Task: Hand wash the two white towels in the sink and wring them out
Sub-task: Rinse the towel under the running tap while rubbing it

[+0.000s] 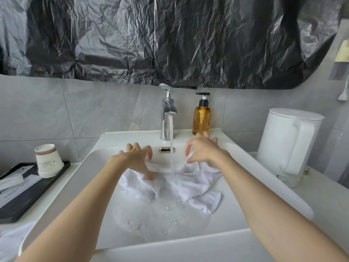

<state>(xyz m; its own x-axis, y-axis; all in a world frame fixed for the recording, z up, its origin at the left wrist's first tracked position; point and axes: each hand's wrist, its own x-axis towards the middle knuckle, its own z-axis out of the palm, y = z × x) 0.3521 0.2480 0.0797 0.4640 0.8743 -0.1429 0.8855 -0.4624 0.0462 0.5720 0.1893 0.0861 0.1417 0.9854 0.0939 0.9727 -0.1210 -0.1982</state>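
The washing is judged to be at an early stage. One white terry towel (181,184) lies wet in the white rectangular ceramic sink (239,210), spread across the back half of the basin under a stream of water (171,140) run from the chrome single-lever tap (167,118), and nothing has yet been wrung. A bunched upper edge of the towel is gripped by the right hand (203,151), just right of the stream. The left hand (137,157) is held over the towel's left side, its thumb pressed onto the cloth and its fingers arched above it; whether cloth is pinched there cannot be told. A second white cloth (10,241), taken to be the other towel, is seen on the counter at the lower left, outside the basin, so its washing and both wringings are judged to be left. As for containers, shallow foamy water (151,222) with bubbles is held in the front of the sink. The amber plastic pump bottle (201,120) behind the right hand is capped by a black dispenser, and its level cannot be read. The white lidded kettle (289,140) is closed, its contents hidden. A stack of upturned paper cups (48,161) is set on a black rectangular tray (43,188) beside flat white packets (13,183).
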